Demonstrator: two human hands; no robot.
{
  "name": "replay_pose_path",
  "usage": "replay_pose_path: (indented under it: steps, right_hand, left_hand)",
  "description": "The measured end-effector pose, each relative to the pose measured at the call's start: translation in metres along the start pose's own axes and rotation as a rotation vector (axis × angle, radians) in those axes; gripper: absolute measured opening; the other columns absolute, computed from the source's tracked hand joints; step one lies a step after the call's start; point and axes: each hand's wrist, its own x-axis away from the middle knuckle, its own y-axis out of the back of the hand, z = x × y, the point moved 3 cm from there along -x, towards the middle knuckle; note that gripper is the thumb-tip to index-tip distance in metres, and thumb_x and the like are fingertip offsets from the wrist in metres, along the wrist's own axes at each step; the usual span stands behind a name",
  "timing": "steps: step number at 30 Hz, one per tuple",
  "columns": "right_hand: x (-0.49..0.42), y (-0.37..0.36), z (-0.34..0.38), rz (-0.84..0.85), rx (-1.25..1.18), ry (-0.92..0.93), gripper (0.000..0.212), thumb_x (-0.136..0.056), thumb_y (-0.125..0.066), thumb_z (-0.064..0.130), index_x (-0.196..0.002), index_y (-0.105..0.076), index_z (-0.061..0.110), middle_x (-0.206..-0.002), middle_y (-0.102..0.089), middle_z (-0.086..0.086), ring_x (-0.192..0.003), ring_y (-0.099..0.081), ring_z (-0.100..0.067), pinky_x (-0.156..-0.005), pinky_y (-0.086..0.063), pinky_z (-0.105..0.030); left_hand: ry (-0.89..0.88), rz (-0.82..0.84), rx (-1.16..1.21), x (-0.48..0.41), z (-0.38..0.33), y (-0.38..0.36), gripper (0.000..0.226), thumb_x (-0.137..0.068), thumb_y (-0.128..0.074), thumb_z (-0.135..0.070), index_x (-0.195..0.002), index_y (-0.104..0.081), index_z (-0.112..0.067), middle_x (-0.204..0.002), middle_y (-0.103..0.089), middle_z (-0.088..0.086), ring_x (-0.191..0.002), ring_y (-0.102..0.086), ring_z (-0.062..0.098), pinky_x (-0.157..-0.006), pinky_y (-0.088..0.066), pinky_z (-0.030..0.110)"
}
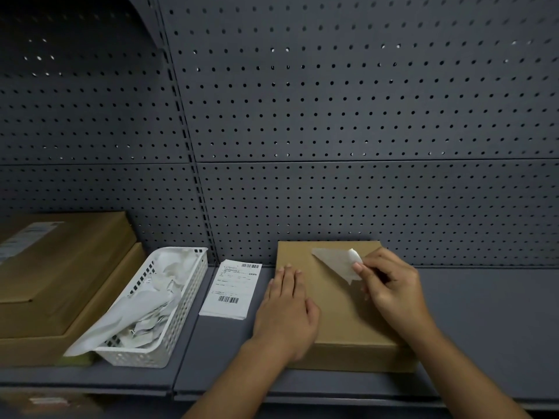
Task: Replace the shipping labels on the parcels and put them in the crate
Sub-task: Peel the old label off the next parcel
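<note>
On shelf (484, 322), L hand (286, 316) flat on parcel (338, 313); R hand (393, 294) fingers pinch label (335, 264).

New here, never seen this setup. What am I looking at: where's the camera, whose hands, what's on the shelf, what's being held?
No robot here: the single picture comes from a wide-angle camera worn on a person's head, looking forward and down at their two bare hands. They work at a grey shelf with a pegboard back panel. The left hand lies flat on a cardboard parcel, pressing it down. The right hand pinches a white label that is partly lifted off the parcel's top, its far corner on the cardboard. Left of the parcel lies a stack of printed shipping labels with barcodes, then a white plastic basket holding crumpled white paper scraps, then two stacked cardboard boxes.
</note>
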Motion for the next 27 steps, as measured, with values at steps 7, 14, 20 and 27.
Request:
replay_pose_path:
  steps: [7, 14, 20, 27]
  right_hand:
    - [-0.003, -0.013, -0.012, 0.150, -0.047, -0.306, 0.018, -0.105, -0.052, 0.025, -0.121, -0.058, 0.028, -0.107, -0.066, 0.007, -0.072, -0.069, -0.015, -0.066, -0.054, -0.032]
    - [-0.007, -0.007, -0.013, 0.080, -0.058, -0.306, 0.041, -0.100, -0.044, -0.003, -0.105, -0.076, 0.022, -0.096, -0.074, 0.000, -0.047, -0.061, -0.022, -0.050, -0.050, -0.027]
    - [-0.007, -0.014, -0.006, 0.092, -0.043, -0.243, 0.013, -0.098, -0.068, 0.017, -0.090, -0.078, 0.016, -0.098, -0.074, 0.009, -0.056, -0.068, -0.014, -0.062, -0.059, -0.036]
    - [-0.003, -0.008, -0.003, -0.046, 0.120, 0.030, 0.012, -0.093, -0.071, 0.008, -0.101, -0.080, 0.006, -0.101, -0.076, 0.004, -0.097, -0.070, -0.004, -0.084, -0.055, -0.020]
  left_hand:
    - [-0.003, 0.021, 0.012, 0.001, 0.000, 0.001, 0.064, -0.108, -0.018, -0.036, -0.164, 0.001, -0.012, -0.172, 0.014, 0.005, -0.157, 0.018, 0.016, -0.128, 0.009, 0.033]
    - [-0.019, 0.012, 0.004, 0.001, 0.002, 0.000, 0.064, -0.108, -0.018, -0.037, -0.164, 0.002, -0.014, -0.172, 0.014, 0.005, -0.157, 0.018, 0.017, -0.128, 0.009, 0.034]
    - [-0.016, 0.005, 0.003, -0.001, 0.001, -0.001, 0.083, -0.090, 0.005, -0.049, -0.164, 0.000, -0.013, -0.172, 0.012, 0.005, -0.158, 0.017, 0.017, -0.128, 0.009, 0.033]
    - [-0.004, -0.011, -0.018, 0.002, 0.000, -0.001, 0.095, -0.078, 0.013, -0.050, -0.164, 0.002, -0.012, -0.172, 0.014, 0.005, -0.157, 0.017, 0.017, -0.128, 0.010, 0.033]
